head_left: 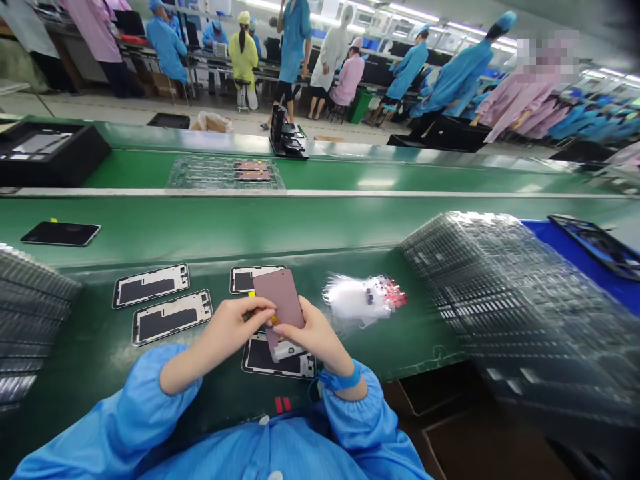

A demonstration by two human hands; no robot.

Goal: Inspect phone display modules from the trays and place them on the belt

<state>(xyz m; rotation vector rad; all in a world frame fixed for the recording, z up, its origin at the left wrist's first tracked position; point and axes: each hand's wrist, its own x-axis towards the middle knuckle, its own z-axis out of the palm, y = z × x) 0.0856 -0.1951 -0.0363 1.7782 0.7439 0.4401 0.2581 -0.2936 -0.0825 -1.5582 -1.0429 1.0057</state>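
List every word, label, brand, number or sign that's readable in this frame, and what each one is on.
None can be read in this view.
Panel in the right hand: small dark mark on its pale lower end, too small to read.
Pile of pale strips: any print is too small to read.
Two red marks on the green table: no lettering visible.
Background workstations: too small and blurred.
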